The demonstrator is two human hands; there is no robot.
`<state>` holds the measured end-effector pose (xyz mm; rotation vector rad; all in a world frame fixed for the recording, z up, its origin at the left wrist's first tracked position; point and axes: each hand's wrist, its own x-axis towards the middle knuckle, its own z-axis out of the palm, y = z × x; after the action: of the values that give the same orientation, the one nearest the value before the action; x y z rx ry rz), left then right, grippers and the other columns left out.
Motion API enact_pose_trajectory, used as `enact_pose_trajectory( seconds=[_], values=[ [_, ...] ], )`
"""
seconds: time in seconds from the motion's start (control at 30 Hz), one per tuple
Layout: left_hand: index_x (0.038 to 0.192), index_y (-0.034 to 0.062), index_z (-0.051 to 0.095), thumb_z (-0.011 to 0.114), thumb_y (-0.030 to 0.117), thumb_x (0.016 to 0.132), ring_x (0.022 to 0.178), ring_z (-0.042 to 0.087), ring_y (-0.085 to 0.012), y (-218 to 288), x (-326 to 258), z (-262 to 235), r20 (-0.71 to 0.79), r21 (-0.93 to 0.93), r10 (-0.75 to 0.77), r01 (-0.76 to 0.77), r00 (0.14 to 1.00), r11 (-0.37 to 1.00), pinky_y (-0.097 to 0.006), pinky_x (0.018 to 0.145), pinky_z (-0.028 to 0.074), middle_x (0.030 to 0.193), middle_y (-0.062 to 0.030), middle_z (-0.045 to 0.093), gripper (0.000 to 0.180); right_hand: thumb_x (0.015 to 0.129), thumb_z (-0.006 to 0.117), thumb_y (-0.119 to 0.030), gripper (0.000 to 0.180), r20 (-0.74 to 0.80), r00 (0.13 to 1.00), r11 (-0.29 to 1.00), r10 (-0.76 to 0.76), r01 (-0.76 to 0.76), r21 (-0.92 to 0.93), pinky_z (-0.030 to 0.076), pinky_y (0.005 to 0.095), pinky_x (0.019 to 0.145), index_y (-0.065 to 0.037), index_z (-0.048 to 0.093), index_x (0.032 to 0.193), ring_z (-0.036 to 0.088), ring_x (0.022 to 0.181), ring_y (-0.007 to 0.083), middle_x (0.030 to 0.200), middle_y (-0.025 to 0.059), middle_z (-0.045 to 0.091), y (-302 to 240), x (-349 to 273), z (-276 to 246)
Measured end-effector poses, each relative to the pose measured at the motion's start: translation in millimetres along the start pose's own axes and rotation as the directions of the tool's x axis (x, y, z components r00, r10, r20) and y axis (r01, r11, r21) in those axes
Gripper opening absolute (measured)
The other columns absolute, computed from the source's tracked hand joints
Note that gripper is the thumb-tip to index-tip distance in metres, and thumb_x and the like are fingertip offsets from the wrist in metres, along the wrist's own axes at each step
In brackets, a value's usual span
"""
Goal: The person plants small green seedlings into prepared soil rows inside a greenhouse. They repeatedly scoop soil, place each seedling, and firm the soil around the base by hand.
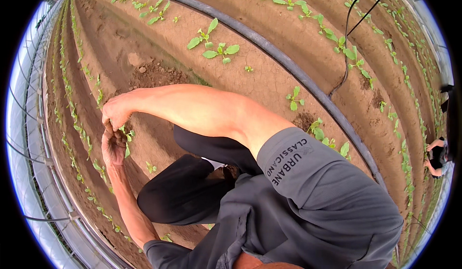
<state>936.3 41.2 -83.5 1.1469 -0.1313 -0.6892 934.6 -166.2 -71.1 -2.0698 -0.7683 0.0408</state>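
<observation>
Both my hands meet at the left, above a soil ridge. My right hand [117,109] is closed, its fingertips pointing down against the fingers of my left hand [113,146]. My left palm is turned up, smeared with dark soil, and its fingers curl toward the right ones. Whatever sits between the fingertips is too small to make out. A green seedling [128,135] shows right beside my left hand; whether it is held or rooted in the ridge behind, I cannot tell.
Long soil ridges [144,139] carry rows of leafy seedlings [221,51]. A dark hose [269,47] runs along one ridge, with a thin black tube [345,62] joining it. Loose crumbled soil [154,75] lies beyond my right forearm. Another person [437,158] is at the far right.
</observation>
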Motion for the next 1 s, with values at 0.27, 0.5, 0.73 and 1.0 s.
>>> enact_pose_trajectory(
  seconds=[0.27, 0.5, 0.73, 1.0],
  values=[
    [0.092, 0.0042, 0.064, 0.071, 0.019, 0.089, 0.056, 0.047, -0.0088, -2.9, 8.9, 5.4, -0.324, 0.399, 0.05, 0.089, 0.945, 0.912, -0.024, 0.054, 0.04, 0.07, 0.0013, 0.055, 0.017, 0.074, 0.067, -0.017, 0.024, -0.13, 0.958, 0.907, 0.256, -0.285, -0.312, 0.052, 0.0439, 0.081, -0.013, 0.074, 0.097, 0.067, 0.1, 0.0272, 0.098, 0.0084, 0.072, -11.5, -15.0, -3.3],
    [0.095, 0.0012, 0.065, 0.066, 0.019, 0.093, 0.056, 0.049, -0.0082, -3.3, 14.8, 24.9, -0.282, 0.728, 0.158, 0.104, 0.946, 0.677, -0.023, 0.052, 0.039, 0.069, 0.0001, 0.057, 0.018, 0.073, 0.069, -0.02, 0.028, -0.141, 0.951, 0.828, 0.274, -0.308, -0.468, 0.053, 0.0423, 0.08, -0.01, 0.075, 0.098, 0.068, 0.099, 0.0284, 0.101, 0.0112, 0.072, -30.5, -31.7, -6.3],
    [0.099, -0.005, 0.066, 0.064, 0.018, 0.084, 0.067, 0.062, -0.0177, -16.3, 61.5, 17.7, 0.273, 0.948, 0.357, -0.312, 0.893, 0.055, -0.036, 0.064, 0.049, 0.076, -0.0128, 0.066, 0.027, 0.075, 0.064, -0.014, 0.021, -0.149, 0.979, 0.749, 0.139, -0.203, -0.631, 0.052, 0.0448, 0.073, -0.012, 0.072, 0.095, 0.068, 0.091, 0.0307, 0.091, 0.0101, 0.071, -91.5, -70.7, -18.9],
    [0.095, -0.0056, 0.065, 0.065, 0.021, 0.084, 0.068, 0.062, -0.0188, -41.5, 77.9, 47.4, 0.532, 0.846, 0.364, -0.497, 0.765, -0.193, -0.036, 0.066, 0.049, 0.076, -0.0144, 0.066, 0.029, 0.073, 0.069, -0.015, 0.013, 0.062, 0.993, 0.554, 0.103, -0.005, -0.833, 0.054, 0.0445, 0.064, -0.008, 0.072, 0.084, 0.069, 0.08, 0.0303, 0.082, 0.0113, 0.071, -219.0, -145.3, -44.6]
  ],
)
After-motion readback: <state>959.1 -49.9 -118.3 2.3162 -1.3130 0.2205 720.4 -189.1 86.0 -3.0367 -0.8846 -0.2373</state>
